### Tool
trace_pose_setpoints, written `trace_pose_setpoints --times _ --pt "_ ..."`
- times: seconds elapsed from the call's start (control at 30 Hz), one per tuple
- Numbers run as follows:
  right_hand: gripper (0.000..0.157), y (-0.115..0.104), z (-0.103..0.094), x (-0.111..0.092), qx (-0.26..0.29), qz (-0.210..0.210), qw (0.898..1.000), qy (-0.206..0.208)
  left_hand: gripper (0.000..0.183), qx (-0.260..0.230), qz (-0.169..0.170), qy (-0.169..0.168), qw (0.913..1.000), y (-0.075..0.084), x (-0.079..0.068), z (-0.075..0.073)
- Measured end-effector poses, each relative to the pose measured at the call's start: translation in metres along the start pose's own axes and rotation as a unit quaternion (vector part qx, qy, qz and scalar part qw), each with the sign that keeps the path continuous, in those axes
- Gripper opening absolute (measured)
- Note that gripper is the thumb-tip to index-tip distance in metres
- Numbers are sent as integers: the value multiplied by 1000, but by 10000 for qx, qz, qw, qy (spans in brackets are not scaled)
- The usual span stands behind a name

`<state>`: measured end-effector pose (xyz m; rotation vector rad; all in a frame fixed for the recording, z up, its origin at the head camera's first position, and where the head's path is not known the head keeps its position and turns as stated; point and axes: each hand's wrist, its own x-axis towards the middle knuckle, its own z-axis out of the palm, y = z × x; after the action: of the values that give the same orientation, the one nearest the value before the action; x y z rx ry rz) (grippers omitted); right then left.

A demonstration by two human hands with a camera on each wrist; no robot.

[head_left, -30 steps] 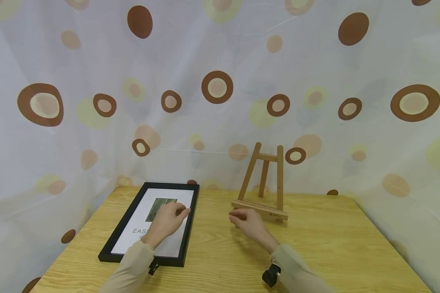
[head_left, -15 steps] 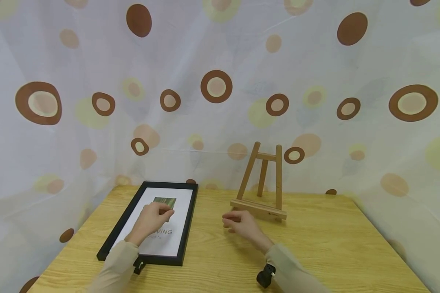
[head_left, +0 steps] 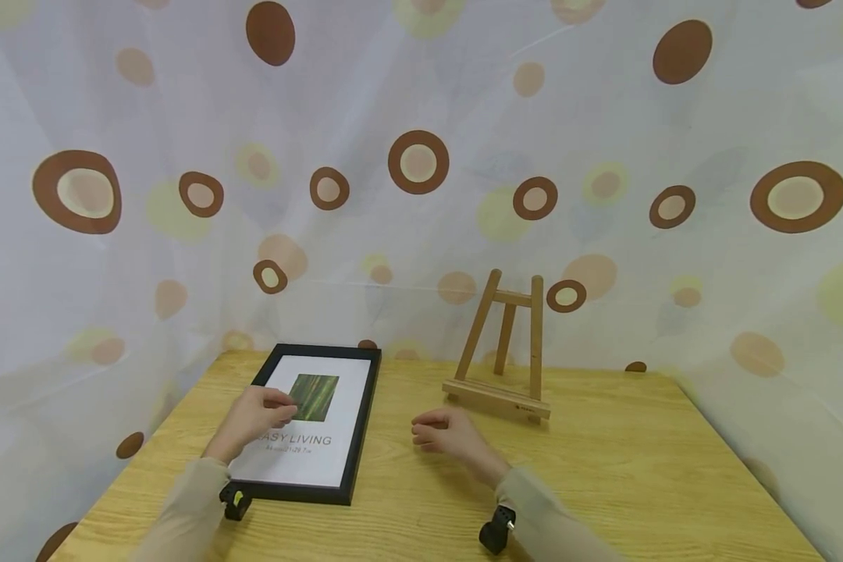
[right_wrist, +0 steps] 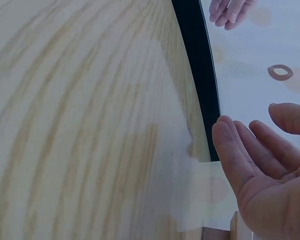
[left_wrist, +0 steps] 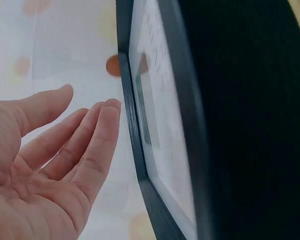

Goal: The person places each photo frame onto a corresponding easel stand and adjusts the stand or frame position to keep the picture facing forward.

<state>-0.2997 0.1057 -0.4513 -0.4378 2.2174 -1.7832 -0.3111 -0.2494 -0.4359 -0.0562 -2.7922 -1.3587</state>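
A black picture frame lies flat on the left of the wooden table, its white sheet printed with a small green picture and the words "EASY LIVING". My left hand hovers over the frame's left side, holding nothing; in the left wrist view its fingers are loosely bent beside the frame's edge. My right hand is above the table between the frame and a small wooden easel, fingers relaxed and holding nothing. In the right wrist view that hand shows its open palm, with the frame's dark side beyond.
The wooden table runs back to a hanging curtain with brown and yellow circles, which also encloses both sides. A black strap device sits on each wrist. The easel stands upright near the table's back, right of centre.
My left hand has moved left across the frame, uncovering the green picture and more of the printing. My right hand has drifted left and slightly nearer, away from the easel. Frame and easel stay put.
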Motion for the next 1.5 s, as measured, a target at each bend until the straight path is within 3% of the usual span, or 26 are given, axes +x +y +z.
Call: trace_pose_setpoints --times 0.23,0.57,0.8,0.93,1.17,1.33,1.5 --pt "39 3 11 4 195 152 9996 -144 41 -597 -412 -337 9968 -17 2 -23" --pt "39 1 28 6 356 479 9961 -648 53 -1434 -325 -777 9861 -52 3 -56" --pt "43 2 39 7 539 821 9905 -967 62 -2411 -756 -654 9653 -74 2 -63" --pt "45 -1 48 9 733 865 9892 -929 56 -2524 -822 -529 9627 -82 -1 -69" --pt "49 -5 65 12 1116 825 9859 -932 49 -2650 -958 -645 9573 -93 -3 -80" --pt "50 -3 74 16 1260 835 9849 -839 55 -2225 -1232 -874 9632 -95 -4 -84" --pt "51 -4 77 18 1382 1000 9830 -684 53 -1930 -1229 -1041 9679 -92 -5 -85"
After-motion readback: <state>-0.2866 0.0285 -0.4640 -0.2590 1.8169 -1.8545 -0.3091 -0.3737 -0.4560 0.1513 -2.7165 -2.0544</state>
